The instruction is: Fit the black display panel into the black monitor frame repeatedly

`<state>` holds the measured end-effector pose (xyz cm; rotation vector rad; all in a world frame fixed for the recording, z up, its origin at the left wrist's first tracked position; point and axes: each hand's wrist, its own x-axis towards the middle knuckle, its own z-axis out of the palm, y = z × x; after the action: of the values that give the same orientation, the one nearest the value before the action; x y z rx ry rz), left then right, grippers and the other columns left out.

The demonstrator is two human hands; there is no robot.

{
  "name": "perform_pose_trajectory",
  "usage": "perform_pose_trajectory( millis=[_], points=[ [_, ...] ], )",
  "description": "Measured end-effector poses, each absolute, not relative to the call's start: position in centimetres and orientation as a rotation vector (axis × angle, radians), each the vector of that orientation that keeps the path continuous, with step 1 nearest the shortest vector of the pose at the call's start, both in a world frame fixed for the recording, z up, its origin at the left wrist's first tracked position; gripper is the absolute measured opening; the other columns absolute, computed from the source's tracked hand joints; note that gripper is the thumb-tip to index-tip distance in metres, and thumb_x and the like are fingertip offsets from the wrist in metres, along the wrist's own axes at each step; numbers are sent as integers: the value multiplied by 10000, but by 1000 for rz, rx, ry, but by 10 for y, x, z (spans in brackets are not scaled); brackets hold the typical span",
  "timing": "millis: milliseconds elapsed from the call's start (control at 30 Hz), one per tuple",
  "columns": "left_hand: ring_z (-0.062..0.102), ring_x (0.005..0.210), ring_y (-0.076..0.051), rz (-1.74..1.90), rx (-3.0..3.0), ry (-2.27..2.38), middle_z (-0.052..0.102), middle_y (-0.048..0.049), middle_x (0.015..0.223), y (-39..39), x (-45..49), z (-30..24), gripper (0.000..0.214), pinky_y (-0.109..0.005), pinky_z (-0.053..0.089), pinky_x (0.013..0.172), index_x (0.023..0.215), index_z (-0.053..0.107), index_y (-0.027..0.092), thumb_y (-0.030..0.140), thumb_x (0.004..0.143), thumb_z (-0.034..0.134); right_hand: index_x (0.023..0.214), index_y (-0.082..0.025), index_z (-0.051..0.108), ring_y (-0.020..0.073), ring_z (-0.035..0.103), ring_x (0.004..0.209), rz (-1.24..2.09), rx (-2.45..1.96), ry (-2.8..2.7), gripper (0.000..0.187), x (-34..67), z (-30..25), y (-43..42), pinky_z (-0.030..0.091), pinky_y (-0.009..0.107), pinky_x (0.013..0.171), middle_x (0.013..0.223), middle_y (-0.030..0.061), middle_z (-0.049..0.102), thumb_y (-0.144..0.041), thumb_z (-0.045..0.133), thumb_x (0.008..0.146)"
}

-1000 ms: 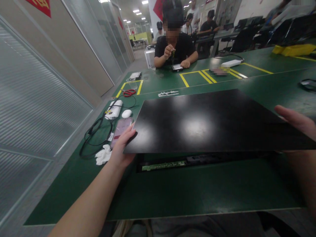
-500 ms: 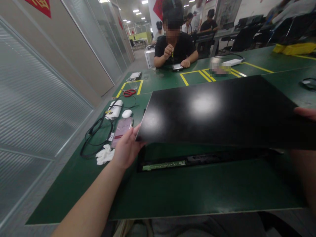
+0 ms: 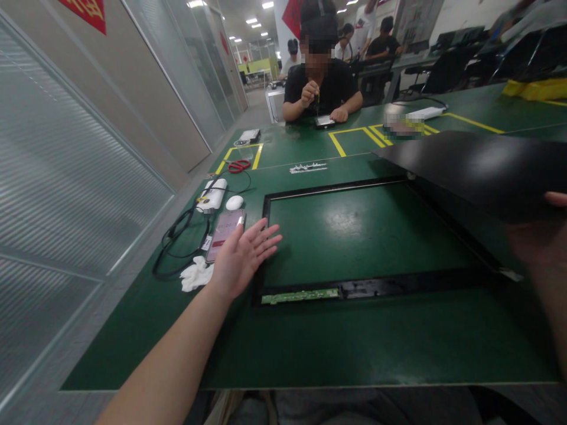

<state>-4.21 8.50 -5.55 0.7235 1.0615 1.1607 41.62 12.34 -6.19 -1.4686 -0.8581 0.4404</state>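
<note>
Left hand [image 3: 243,254]: fingers spread, empty, just left of black frame [image 3: 398,287]. Right hand [image 3: 557,199]: mostly hidden, cut off; thumb clamps black panel [image 3: 478,165].

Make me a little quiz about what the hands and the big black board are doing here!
1. True or false: the left hand grips the black panel.
2. Which lies nearest the left hand? A) red scissors B) phone C) white mouse
3. Fill in: the black frame lies flat on the ___ table.
Key: 1 false; it is open and empty, and the right hand holds the panel up. 2 B. 3 green.
</note>
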Motion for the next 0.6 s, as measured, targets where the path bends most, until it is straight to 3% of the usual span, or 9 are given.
perform_pose_trajectory(
  millis=[100, 200, 400, 600],
  points=[
    [619, 1246, -307, 1146, 738, 1074, 605, -183, 1430, 85, -42, -56, 654, -461, 391, 1123, 1503, 439, 100, 515, 1010, 331, 841, -245, 636, 186, 663, 1065, 572, -1050, -498, 243, 419, -57, 126, 589, 340, 665, 1118, 27, 703, -131, 458, 723],
    [620, 1239, -305, 1126, 754, 1077, 612, -173, 1423, 85, -43, -57, 622, -453, 392, 1116, 1485, 463, 105, 487, 1004, 365, 714, -208, 562, 148, 669, 1006, 632, -895, -450, 176, 422, -52, 125, 565, 242, 603, 996, 63, 692, -84, 438, 726],
    [625, 1223, -300, 1099, 771, 1071, 653, -154, 1373, 85, -44, -60, 557, -431, 419, 1078, 1407, 553, 128, 473, 984, 443, 674, -209, 485, 136, 668, 967, 621, -906, -303, 149, 420, -48, 124, 533, 182, 526, 976, 84, 664, -71, 434, 697],
    [647, 1184, -278, 1089, 777, 1086, 678, -141, 1337, 85, -42, -59, 501, -412, 435, 1058, 1355, 590, 134, 446, 996, 432, 687, -213, 449, 183, 664, 993, 638, -1023, -204, 165, 425, -54, 126, 584, 234, 548, 899, 76, 644, -57, 458, 633]
  ],
)
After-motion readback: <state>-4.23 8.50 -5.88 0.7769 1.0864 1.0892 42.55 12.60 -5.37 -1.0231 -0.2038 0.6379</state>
